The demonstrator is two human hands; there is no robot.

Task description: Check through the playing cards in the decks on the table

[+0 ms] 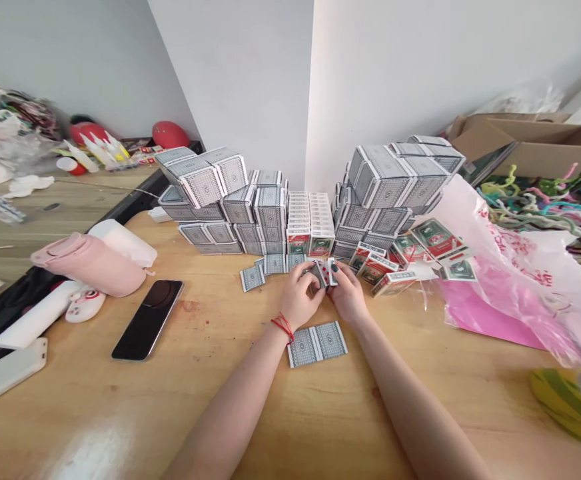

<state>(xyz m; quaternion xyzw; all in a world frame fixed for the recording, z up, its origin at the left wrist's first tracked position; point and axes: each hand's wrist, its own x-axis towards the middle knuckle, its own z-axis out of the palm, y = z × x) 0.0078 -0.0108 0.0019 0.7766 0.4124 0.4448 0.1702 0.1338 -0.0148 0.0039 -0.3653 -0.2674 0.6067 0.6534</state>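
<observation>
My left hand [300, 293], with a red string at the wrist, is closed on playing cards [326, 273]. My right hand [346, 292] pinches the same cards from the other side, its thumb on a white edge; red diamonds show between the hands. Below the left wrist, two blue-grey patterned playing cards [318, 343] lie side by side, backs up. Several more face-down cards [274, 264] lie just beyond the left hand. Close to the right hand, red and green card boxes [377, 268] lean together. Behind both hands stand two columns of stacked card boxes [310, 217].
Tall piles of patterned card packs rise at the left [210, 193] and right [395, 180]. A black phone [146, 320] and pink bottle [90, 263] lie at left. To the right are a pink plastic bag [500, 267], yellow tape roll [573, 403] and cardboard box [545, 137].
</observation>
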